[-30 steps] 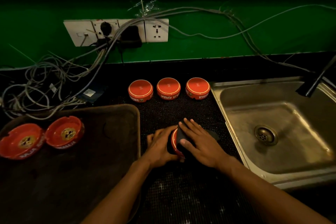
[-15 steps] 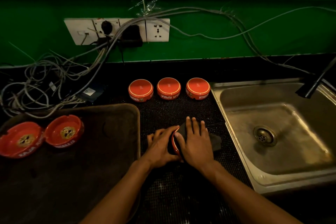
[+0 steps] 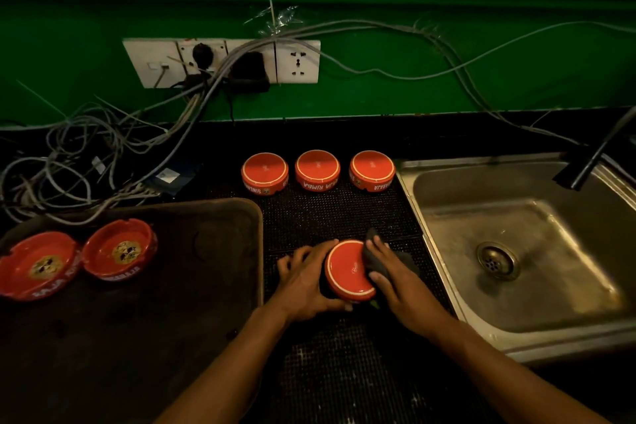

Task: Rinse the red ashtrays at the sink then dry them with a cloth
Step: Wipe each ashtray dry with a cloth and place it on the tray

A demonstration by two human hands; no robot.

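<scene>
**Drying an ashtray beside the sink**

On the dark mat [image 3: 337, 217] of the tabletop, just left of the sink [image 3: 516, 251], we hold one red ashtray [image 3: 349, 270] tipped so its base faces us. Our left hand [image 3: 303, 280] is wrapped around its left side, fingers closed on the rim. Our right hand [image 3: 395, 280] presses a dark cloth [image 3: 373, 258] against the right edge, fingers flat and together on the cloth. Three more ashtrays [image 3: 317, 169] sit upside down in a row at the far side of the mat. Two others [image 3: 118, 253] rest upright on the brown tray [image 3: 206, 234] to the left, touching each other.
</scene>
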